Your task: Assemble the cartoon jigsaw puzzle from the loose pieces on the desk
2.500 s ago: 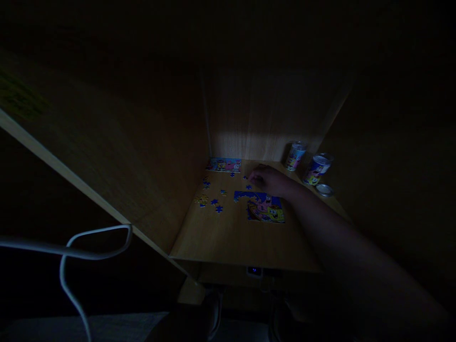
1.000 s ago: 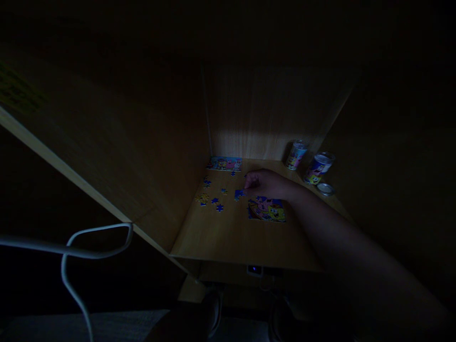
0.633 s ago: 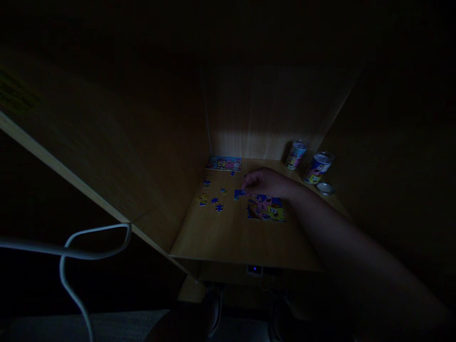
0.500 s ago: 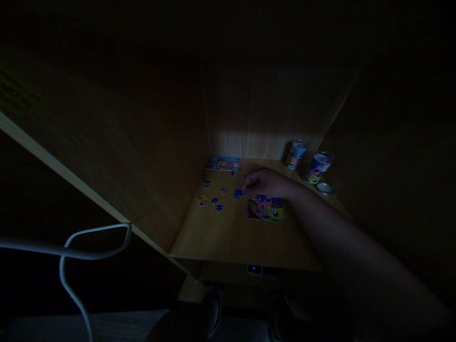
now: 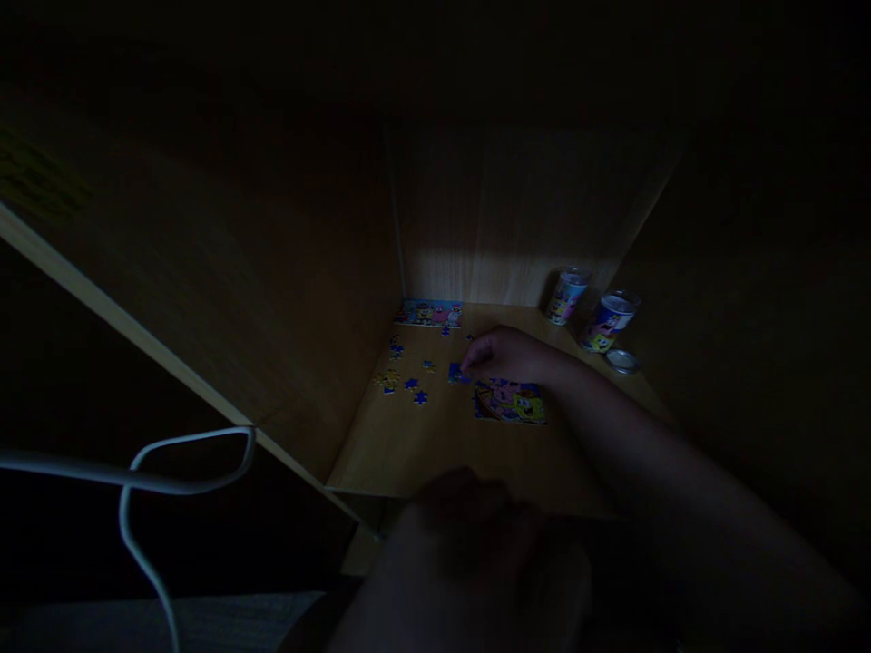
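Observation:
In the dim head view my right hand (image 5: 504, 352) reaches over the wooden shelf from the right. Its thumb and fingers are pinched together at a small blue cluster of jigsaw puzzle pieces (image 5: 455, 372). Just below that hand lies a larger joined puzzle section (image 5: 510, 402) with pink and yellow cartoon figures; the hand covers part of its upper edge. My left hand (image 5: 480, 553) is a dark, blurred shape low in the foreground, in front of the shelf edge. What its fingers do cannot be made out.
Loose blue pieces (image 5: 420, 397) and yellow pieces (image 5: 387, 379) lie on the shelf's left side. A picture strip (image 5: 430, 313) rests at the back. Two cartoon-printed cans (image 5: 567, 297) and a round lid (image 5: 621, 362) stand at right. A white cable (image 5: 190, 488) loops at lower left.
My left hand has come into view at the bottom. My right hand has lowered slightly, its fingertips now at the small blue cluster.

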Demonstrator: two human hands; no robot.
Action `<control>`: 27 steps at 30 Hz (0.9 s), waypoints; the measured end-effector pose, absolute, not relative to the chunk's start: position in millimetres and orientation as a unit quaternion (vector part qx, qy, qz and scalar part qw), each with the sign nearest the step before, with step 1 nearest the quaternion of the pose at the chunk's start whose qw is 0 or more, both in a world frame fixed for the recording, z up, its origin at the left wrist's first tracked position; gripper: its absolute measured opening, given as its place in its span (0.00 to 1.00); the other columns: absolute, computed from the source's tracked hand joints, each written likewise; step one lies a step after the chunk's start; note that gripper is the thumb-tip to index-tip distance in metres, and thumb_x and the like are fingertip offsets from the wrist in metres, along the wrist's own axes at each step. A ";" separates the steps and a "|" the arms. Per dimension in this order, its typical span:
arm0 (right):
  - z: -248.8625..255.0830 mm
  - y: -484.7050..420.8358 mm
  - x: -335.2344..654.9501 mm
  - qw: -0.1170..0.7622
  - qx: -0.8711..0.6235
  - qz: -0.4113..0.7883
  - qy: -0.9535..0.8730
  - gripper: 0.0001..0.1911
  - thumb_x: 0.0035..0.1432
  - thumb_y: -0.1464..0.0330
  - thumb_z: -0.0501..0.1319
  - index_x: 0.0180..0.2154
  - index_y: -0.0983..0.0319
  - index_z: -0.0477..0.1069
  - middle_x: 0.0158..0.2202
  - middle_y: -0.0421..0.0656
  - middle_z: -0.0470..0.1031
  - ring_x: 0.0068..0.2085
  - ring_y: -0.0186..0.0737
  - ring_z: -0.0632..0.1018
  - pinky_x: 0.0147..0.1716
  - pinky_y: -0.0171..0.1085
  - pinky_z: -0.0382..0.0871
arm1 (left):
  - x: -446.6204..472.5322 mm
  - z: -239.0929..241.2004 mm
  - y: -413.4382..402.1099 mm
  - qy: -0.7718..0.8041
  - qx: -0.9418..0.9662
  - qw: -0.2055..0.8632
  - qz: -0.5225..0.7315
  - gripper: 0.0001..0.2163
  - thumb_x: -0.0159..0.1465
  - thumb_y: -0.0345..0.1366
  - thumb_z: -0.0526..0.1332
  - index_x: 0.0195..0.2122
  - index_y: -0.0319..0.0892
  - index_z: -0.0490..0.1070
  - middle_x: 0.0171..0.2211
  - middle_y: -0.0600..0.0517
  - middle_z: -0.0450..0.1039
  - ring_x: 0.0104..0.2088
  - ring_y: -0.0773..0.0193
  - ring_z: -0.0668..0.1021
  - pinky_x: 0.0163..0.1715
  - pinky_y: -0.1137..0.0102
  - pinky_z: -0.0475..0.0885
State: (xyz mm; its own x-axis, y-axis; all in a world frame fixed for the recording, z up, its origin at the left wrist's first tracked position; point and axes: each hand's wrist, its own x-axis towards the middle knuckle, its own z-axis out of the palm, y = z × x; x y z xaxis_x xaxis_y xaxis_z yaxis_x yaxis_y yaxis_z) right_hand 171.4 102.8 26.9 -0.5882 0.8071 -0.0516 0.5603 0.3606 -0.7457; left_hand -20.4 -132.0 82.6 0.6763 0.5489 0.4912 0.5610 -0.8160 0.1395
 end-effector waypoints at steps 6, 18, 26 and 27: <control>16.7 101.6 163.9 0.179 -0.422 0.359 -0.813 0.04 0.61 0.68 0.69 0.38 0.58 0.84 0.38 0.38 0.88 0.39 0.40 0.85 0.41 0.36 0.76 | -20.9 52.7 -76.8 -0.453 -0.857 -0.024 -0.244 0.09 0.75 0.39 0.65 0.36 0.44 0.74 0.38 0.49 0.80 0.39 0.53 0.81 0.40 0.57 0.79; 16.5 96.9 161.0 0.193 -0.435 0.309 -0.824 0.04 0.61 0.68 0.69 0.38 0.58 0.84 0.37 0.39 0.87 0.38 0.40 0.85 0.39 0.36 0.75 | -37.0 3.2 -34.0 -0.513 -0.827 0.006 -0.229 0.17 0.75 0.40 0.64 0.61 0.40 0.74 0.63 0.39 0.76 0.66 0.43 0.74 0.72 0.45 0.63; 17.2 93.0 157.4 0.189 -0.447 0.294 -0.824 0.03 0.62 0.68 0.68 0.37 0.59 0.82 0.37 0.40 0.87 0.38 0.40 0.85 0.38 0.35 0.75 | -36.2 4.8 -34.4 -0.512 -0.831 -0.015 -0.216 0.17 0.75 0.41 0.63 0.62 0.40 0.74 0.61 0.41 0.78 0.64 0.45 0.76 0.74 0.42 0.58; 17.4 92.8 157.1 0.189 -0.446 0.291 -0.825 0.03 0.63 0.68 0.68 0.37 0.59 0.82 0.37 0.40 0.87 0.38 0.40 0.85 0.38 0.36 0.75 | -36.2 4.8 -34.3 -0.513 -0.831 -0.017 -0.216 0.17 0.75 0.41 0.64 0.62 0.40 0.74 0.61 0.41 0.79 0.64 0.45 0.76 0.74 0.43 0.58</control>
